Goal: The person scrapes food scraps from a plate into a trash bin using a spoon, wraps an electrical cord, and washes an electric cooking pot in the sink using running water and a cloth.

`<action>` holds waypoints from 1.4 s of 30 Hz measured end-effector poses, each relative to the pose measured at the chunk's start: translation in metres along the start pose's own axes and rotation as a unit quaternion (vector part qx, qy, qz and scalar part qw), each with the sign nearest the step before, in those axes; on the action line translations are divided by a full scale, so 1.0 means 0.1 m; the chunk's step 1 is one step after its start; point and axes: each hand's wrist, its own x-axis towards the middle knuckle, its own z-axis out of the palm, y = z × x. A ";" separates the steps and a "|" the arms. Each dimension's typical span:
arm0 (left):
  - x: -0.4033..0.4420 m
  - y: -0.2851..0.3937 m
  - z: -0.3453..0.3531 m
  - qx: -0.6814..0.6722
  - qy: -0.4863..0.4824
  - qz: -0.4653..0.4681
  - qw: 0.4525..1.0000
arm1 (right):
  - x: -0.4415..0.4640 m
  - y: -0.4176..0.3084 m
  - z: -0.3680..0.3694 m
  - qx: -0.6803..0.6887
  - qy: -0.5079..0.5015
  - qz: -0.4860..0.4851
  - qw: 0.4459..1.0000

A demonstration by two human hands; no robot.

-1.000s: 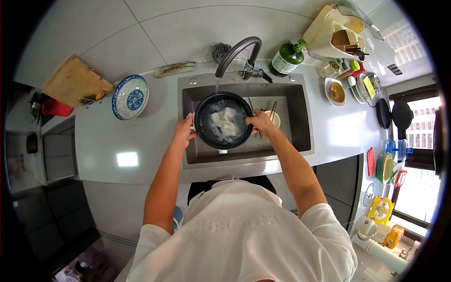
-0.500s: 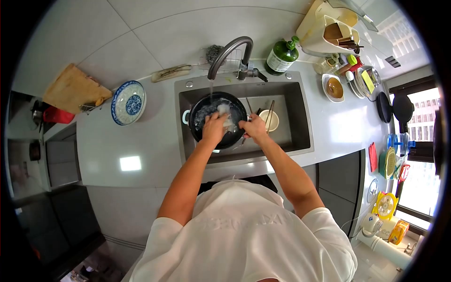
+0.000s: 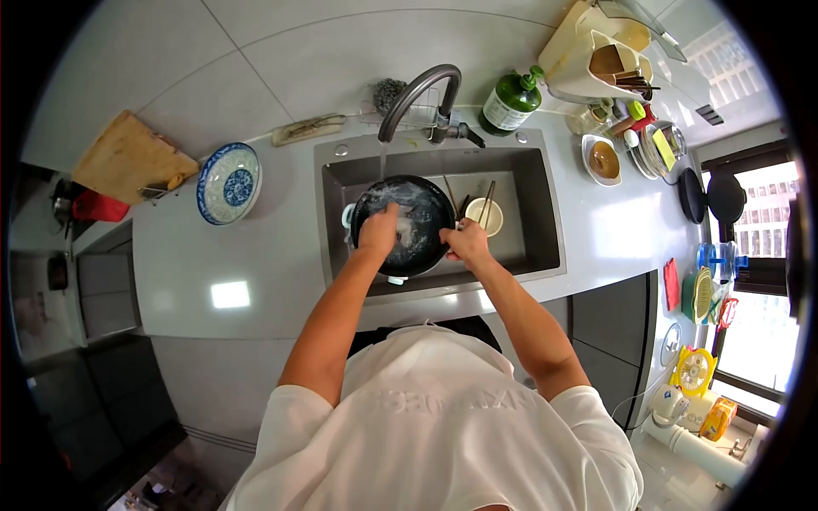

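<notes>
A black pot [image 3: 426, 247] with water in it is over the left part of the sink [image 3: 532, 223]. My right hand [image 3: 467, 241] grips the pot by its right edge. My left hand [image 3: 380, 230] reaches into the pot from its left side, fingers bent down, their tips hidden in the water. Something pale, blurred by the water, lies beside those fingers. From the grey faucet [image 3: 419, 92] a stream of water falls at the pot's upper left rim. A white bowl [image 3: 494, 220] with chopsticks [image 3: 487, 203] sits in the sink, right of the pot.
On the counter at left are a blue-and-white bowl [image 3: 230, 184] and a wooden board [image 3: 128, 162]. Behind the sink stand a green bottle [image 3: 511, 102] and a steel scrubber [image 3: 389, 95]. A small dish [image 3: 602, 162] and stacked plates [image 3: 652, 153] are at right.
My left hand has gone from the pot's left handle into the water. The pale pieces, clearly seen before, are now mostly out of sight. My right hand keeps its hold at the right edge.
</notes>
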 end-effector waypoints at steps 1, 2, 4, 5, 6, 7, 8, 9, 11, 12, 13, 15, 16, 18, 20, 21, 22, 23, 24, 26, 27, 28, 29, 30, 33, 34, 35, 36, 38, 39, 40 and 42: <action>0.02 0.03 0.03 -0.027 0.039 0.028 0.998 | -0.02 -0.03 0.02 0.022 -0.007 0.011 1.000; 0.04 0.09 0.08 -0.046 0.044 0.046 0.997 | -0.04 -0.06 0.04 0.044 -0.015 0.022 0.999; 0.03 0.22 0.17 -0.083 0.054 0.080 0.992 | 0.00 -0.06 0.07 0.055 -0.014 0.026 0.998; 0.02 0.25 0.20 -0.075 0.005 0.109 0.991 | 0.03 -0.05 0.07 0.061 -0.014 0.027 0.998; -0.01 0.30 0.19 -0.061 -0.016 0.153 0.986 | 0.06 -0.02 0.07 0.067 -0.014 0.028 0.997; -0.04 0.30 0.15 -0.032 -0.027 0.179 0.983 | 0.09 0.01 0.06 0.058 -0.012 0.033 0.998; -0.07 0.29 0.12 -0.004 -0.038 0.206 0.978 | 0.11 0.06 0.05 0.049 -0.009 0.038 0.998; -0.05 0.25 0.10 0.039 -0.045 0.206 0.977 | 0.09 0.07 0.03 0.041 -0.007 0.043 0.998; 0.01 0.13 0.06 0.125 -0.058 0.205 0.969 | 0.05 0.10 0.03 0.039 -0.001 0.049 0.998; 0.03 0.11 0.03 0.130 -0.049 0.187 0.972 | 0.02 0.10 0.03 0.039 0.003 0.052 0.998; 0.04 0.09 0.00 0.135 -0.040 0.169 0.975 | 0.00 0.09 0.03 0.033 0.006 0.048 0.998; 0.04 0.10 0.05 0.104 -0.018 0.128 0.986 | -0.05 0.06 0.02 0.021 0.012 0.042 0.999; 0.03 0.13 0.13 0.069 -0.004 0.105 0.992 | -0.06 0.03 0.01 0.015 0.011 0.040 0.999; -0.02 0.19 0.26 0.010 0.017 0.108 0.994 | -0.06 -0.04 -0.01 0.004 0.008 0.037 0.999; -0.05 0.23 0.33 -0.040 0.034 0.157 0.986 | -0.05 -0.10 -0.03 -0.014 0.018 0.018 1.000; -0.07 0.27 0.22 -0.051 -0.057 0.177 0.981 | -0.04 -0.12 -0.03 -0.024 0.023 0.009 0.999; -0.08 0.25 0.23 -0.062 -0.068 0.213 0.973 | -0.03 -0.13 -0.05 -0.031 0.028 0.004 0.999; -0.10 0.24 0.21 -0.072 -0.078 0.250 0.962 | -0.03 -0.14 -0.07 -0.038 0.034 -0.001 0.999; -0.10 0.20 0.21 -0.080 -0.088 0.287 0.951 | -0.03 -0.17 -0.09 -0.043 0.040 -0.008 0.998; -0.06 0.13 0.23 -0.050 -0.075 0.290 0.953 | -0.04 -0.20 -0.13 -0.065 0.041 -0.003 0.997; -0.01 0.13 0.21 -0.021 -0.101 0.257 0.961 | -0.03 -0.22 -0.15 -0.075 0.040 -0.006 0.996; 0.02 0.12 0.18 0.008 -0.126 0.223 0.967 | -0.03 -0.25 -0.16 -0.085 0.038 -0.009 0.996; 0.04 0.13 0.17 0.043 -0.119 0.186 0.974 | -0.01 -0.28 -0.18 -0.108 0.044 -0.021 0.993; 0.06 0.11 0.15 0.031 -0.112 0.168 0.979 | -0.02 -0.35 -0.22 -0.130 0.050 -0.032 0.990; 0.02 0.00 0.09 -0.049 -0.065 0.150 0.985 | 0.00 -0.42 -0.31 -0.228 0.110 -0.115 0.961; 0.04 -0.01 0.12 -0.087 -0.037 0.139 0.986 | 0.01 -0.44 -0.34 -0.264 0.137 -0.150 0.943; 0.05 0.00 0.14 -0.125 -0.011 0.127 0.984 | 0.02 -0.46 -0.38 -0.263 0.137 -0.145 0.944; 0.07 0.03 0.14 -0.162 0.017 0.115 0.980 | 0.03 -0.49 -0.40 -0.272 0.150 -0.158 0.937; 0.10 0.09 0.13 -0.220 0.036 0.081 0.972 | 0.03 -0.53 -0.43 -0.292 0.174 -0.185 0.922; 0.11 0.12 0.15 -0.249 0.055 0.065 0.965 | 0.03 -0.54 -0.44 -0.298 0.175 -0.187 0.920; 0.12 0.13 0.15 -0.278 0.074 0.049 0.957 | 0.03 -0.54 -0.45 -0.310 0.186 -0.202 0.910; 0.12 0.13 0.16 -0.289 0.088 0.027 0.953 | 0.02 -0.53 -0.46 -0.334 0.207 -0.230 0.890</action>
